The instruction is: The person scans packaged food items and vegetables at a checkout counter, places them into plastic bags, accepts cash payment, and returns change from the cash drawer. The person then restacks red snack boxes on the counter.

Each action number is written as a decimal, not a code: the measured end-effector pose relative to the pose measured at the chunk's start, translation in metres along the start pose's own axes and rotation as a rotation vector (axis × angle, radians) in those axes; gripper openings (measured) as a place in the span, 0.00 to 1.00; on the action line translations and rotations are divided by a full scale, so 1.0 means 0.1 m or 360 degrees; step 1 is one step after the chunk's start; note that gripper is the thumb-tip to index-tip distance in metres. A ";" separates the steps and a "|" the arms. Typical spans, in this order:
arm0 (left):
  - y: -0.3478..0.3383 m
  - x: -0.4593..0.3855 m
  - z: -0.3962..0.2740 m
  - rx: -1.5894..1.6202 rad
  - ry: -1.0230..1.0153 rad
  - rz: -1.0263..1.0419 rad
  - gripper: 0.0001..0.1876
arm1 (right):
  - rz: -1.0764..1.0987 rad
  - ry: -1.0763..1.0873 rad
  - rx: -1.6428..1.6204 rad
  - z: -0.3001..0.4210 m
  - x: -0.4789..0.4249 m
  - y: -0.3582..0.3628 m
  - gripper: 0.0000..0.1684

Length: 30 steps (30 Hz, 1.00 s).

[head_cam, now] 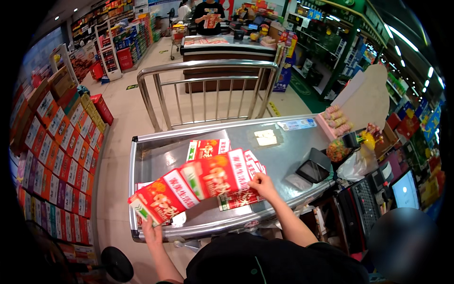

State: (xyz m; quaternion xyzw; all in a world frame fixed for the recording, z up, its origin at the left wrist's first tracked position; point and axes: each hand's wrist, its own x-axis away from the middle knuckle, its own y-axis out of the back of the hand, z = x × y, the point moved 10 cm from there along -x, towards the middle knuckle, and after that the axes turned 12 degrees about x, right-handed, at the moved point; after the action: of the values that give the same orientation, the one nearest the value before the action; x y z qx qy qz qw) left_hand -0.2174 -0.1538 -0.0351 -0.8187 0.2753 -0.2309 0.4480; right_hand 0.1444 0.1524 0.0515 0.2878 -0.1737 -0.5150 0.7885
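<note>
My left hand (152,230) grips the lower edge of a red printed flyer (165,197) above the left end of the metal checkout counter (156,165). Between the thumb and fingers of my right hand (263,185) is the right edge of another red flyer (214,174), slightly blurred. Its left end overlaps the flyer in my left hand. Beneath them, a similar flyer (205,148) lies at the back of the counter, and more flyers (237,201) are partly hidden under my right hand. Further sheets lie below my left hand, mostly covered.
A card terminal (314,166) stands to the right, near a keyboard (361,204) and a lit monitor (405,191). A steel railing (207,65) runs behind the counter. Stacked boxed goods (60,152) line the left. Across the aisle, a person (209,16) holds a red sheet at another counter (227,53).
</note>
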 end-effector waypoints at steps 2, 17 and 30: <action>0.21 0.04 -0.23 -0.0016 -0.0060 -0.0076 0.21 | -0.0041 -0.0194 0.0476 -0.38 -0.01 0.16 0.15; -0.52 0.03 0.36 0.0214 0.0198 0.0112 0.22 | 0.0398 0.0441 -0.0137 1.27 0.36 -0.13 0.18; -0.64 0.13 0.40 0.0091 0.0257 0.0177 0.21 | 0.0601 0.0386 -0.0093 1.44 0.51 -0.52 0.16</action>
State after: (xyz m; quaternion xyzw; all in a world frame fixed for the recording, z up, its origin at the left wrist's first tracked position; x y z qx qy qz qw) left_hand -0.1667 -0.1095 0.0015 -0.7677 0.3488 -0.2785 0.4597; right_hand 0.0457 0.0508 0.1289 0.2869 -0.1134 -0.3249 0.8940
